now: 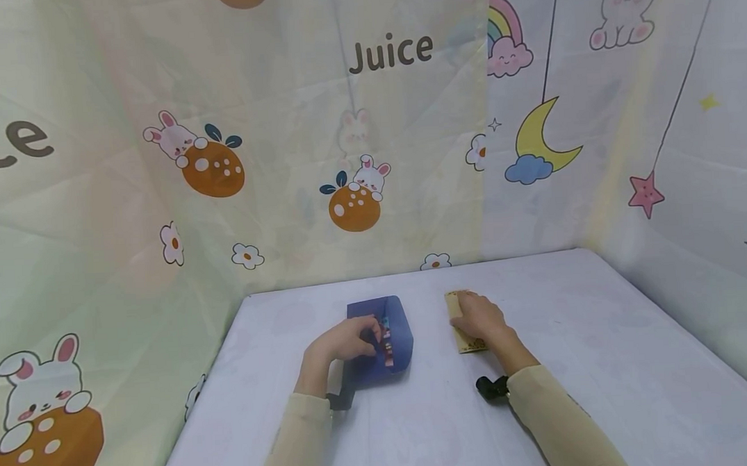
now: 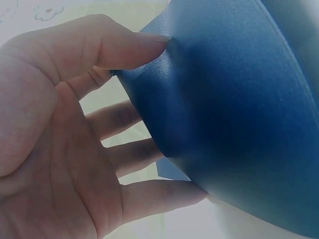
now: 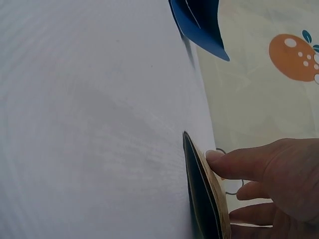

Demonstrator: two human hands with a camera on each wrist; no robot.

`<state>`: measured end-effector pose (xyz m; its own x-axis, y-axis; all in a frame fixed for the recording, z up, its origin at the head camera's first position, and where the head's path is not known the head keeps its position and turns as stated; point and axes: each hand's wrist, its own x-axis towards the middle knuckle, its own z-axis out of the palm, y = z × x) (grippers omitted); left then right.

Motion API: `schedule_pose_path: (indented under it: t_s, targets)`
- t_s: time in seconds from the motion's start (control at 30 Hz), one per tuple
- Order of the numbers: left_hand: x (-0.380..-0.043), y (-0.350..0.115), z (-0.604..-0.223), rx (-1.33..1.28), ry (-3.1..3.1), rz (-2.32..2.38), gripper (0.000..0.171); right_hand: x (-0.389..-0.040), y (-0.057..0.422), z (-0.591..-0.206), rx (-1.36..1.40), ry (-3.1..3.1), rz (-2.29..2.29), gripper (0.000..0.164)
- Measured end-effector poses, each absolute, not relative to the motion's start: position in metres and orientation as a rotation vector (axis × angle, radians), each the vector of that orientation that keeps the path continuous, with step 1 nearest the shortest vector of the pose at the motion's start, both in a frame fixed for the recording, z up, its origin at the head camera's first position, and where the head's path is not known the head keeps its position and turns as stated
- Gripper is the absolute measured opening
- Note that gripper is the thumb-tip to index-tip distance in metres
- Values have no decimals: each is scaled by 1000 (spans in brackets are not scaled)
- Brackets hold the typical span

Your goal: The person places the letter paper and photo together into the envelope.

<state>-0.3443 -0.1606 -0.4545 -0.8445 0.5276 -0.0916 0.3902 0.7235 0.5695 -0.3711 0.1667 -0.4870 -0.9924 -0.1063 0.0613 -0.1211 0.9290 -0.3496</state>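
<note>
On the left of the table top, a blue paper envelope (image 1: 377,306) lies with its opening to the right and a strip of small colourful printing inside it. My left hand (image 1: 347,337) pinches its edge; in the left wrist view the thumb (image 2: 144,49) presses the shiny blue face while the other fingers go behind it. Further right is a narrow tan folded card (image 1: 464,337) with dark print near its lower end. My right hand (image 1: 480,315) holds it across its width. The right wrist view shows its dark bluish inner layers, with the fingertips hidden beyond the tan face.
A white table (image 1: 432,432) lies under everything. Cloth printed with rabbits, oranges and stars hangs as a wall (image 1: 297,215) behind it and on both sides. A black wrist camera (image 1: 491,389) sticks out beside the right sleeve.
</note>
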Motion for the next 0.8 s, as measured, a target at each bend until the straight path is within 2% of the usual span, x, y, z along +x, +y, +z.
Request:
schedule_pose_path:
  t_s: [0.17, 0.5, 0.67, 0.8]
  targets:
    - [-344, -161, -455, 733, 2678, 802, 26, -371, 168, -487, 206, -3035, 541, 47]
    - [-344, -161, -455, 749, 2674, 812, 25, -368, 167, -484, 218, -3050, 576, 65]
    - [-345, -160, -455, 750, 2676, 809, 25, -371, 168, -484, 235, -3018, 571, 62]
    - [-345, -160, -455, 745, 2681, 800, 25, -372, 168, -483, 245, -3004, 564, 52]
